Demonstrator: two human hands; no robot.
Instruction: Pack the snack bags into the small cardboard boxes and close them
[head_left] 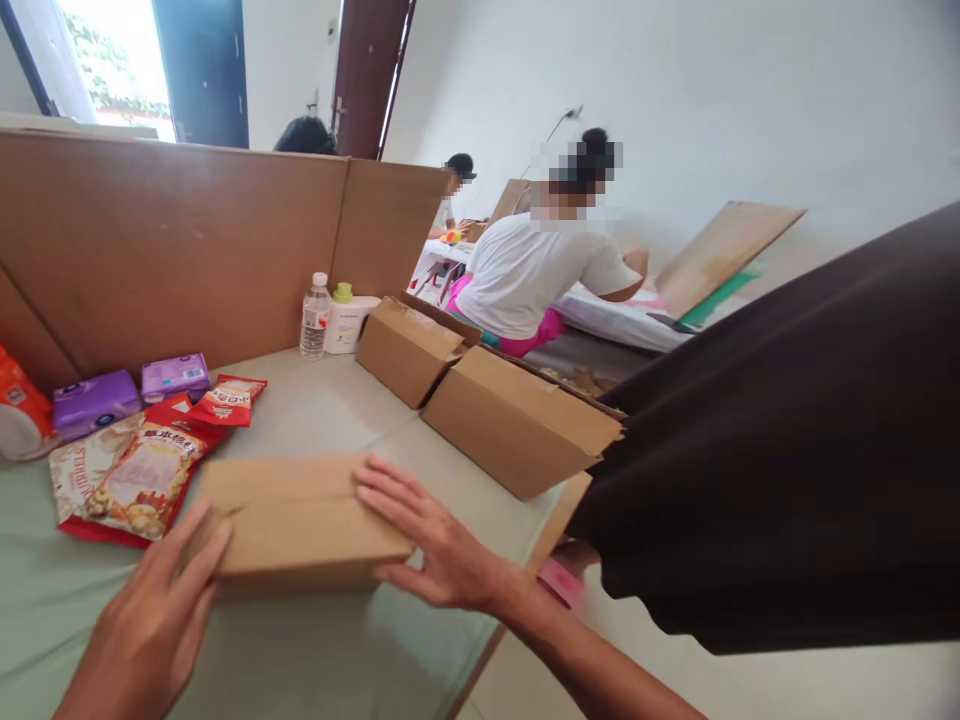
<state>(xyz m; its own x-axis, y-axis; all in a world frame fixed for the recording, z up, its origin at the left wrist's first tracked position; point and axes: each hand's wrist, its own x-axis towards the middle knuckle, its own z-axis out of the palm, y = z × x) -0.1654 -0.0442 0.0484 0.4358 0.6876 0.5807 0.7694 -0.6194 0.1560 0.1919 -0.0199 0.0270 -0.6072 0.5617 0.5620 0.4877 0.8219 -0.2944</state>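
A small closed cardboard box (292,515) lies on the green table (315,640) in front of me. My left hand (150,625) rests against its near left corner with the fingers stretched out. My right hand (431,540) lies flat on the box's right end, fingers spread over the top flaps and thumb under the front edge. Neither hand grips anything else.
Snack packets (142,470) and purple packs (127,390) lie at the left. Two more cardboard boxes (517,420) sit at the right, a water bottle (315,315) and a white bottle (346,320) behind. A cardboard screen (187,240) walls the back. Other people work beyond; a dark sleeve (787,450) fills the right.
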